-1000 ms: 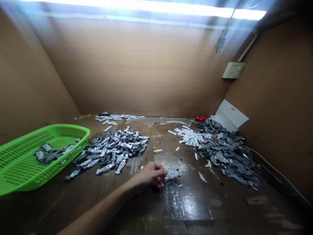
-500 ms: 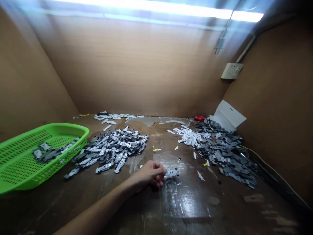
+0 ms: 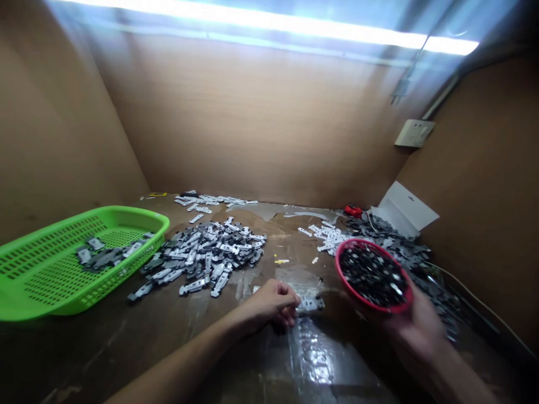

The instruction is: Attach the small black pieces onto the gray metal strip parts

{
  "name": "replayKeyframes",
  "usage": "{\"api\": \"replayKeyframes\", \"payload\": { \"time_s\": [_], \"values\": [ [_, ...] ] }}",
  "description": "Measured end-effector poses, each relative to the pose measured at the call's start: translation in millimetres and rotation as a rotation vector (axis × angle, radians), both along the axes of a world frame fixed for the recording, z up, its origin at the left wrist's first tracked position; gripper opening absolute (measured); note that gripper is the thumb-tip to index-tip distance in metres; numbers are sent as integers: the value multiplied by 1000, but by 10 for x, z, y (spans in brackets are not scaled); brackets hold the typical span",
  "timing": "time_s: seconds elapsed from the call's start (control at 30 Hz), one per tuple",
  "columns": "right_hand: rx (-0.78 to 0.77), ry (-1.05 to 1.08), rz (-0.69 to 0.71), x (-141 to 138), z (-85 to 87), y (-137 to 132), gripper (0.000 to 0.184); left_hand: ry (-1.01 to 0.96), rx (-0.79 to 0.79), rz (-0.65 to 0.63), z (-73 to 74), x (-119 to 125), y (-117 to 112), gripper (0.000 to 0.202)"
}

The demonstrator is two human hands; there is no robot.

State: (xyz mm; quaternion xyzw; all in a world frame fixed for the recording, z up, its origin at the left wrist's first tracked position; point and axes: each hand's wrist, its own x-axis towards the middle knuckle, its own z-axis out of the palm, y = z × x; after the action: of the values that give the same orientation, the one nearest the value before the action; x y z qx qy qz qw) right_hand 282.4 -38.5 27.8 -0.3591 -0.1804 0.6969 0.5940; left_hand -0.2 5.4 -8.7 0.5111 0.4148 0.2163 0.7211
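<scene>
My left hand (image 3: 275,304) is closed, thumb and fingers pinching the left end of a flat grey-and-white piece (image 3: 310,303) low over the table. That piece is long and narrow, with small dark spots along it. On the right, my right hand (image 3: 419,328) grips a round red bowl (image 3: 343,245) from its right side and below. Small shiny black parts (image 3: 373,275) fill the bowl, which is tilted toward me. Left of my hands lies a heap of similar grey-and-white pieces (image 3: 210,249).
A green plastic basket (image 3: 162,233) with several pieces stands at the left. Behind the bowl spread white pieces (image 3: 330,235) and dark grey pieces (image 3: 442,303). A red object (image 3: 352,211) and a folded white card (image 3: 410,207) sit at the back right, below a wall socket (image 3: 415,133).
My right hand has come into view from the right, holding the red bowl of black parts. My left hand keeps its pinch on the piece. The whole view has shifted slightly.
</scene>
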Motion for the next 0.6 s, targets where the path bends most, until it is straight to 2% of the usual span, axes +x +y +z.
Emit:
{"api": "replayKeyframes", "payload": {
  "time_s": [0.1, 0.2, 0.4, 0.6],
  "values": [
    [33, -1, 109, -306, 67, 597, 41, -25, 1, -17, -25, -10, 0, 24],
    [18, -2, 194, -556, 20, 992, 37, -40, -7, -28, -54, -20, -2, 24],
    [-152, -68, 275, -744, -232, 1406, 30, -38, -36, -17, -62, -33, -4, 25],
    [-151, -249, 209, -635, -182, 1741, 31, -30, -63, -17, -12, -34, 1, 22]
  ]
}}
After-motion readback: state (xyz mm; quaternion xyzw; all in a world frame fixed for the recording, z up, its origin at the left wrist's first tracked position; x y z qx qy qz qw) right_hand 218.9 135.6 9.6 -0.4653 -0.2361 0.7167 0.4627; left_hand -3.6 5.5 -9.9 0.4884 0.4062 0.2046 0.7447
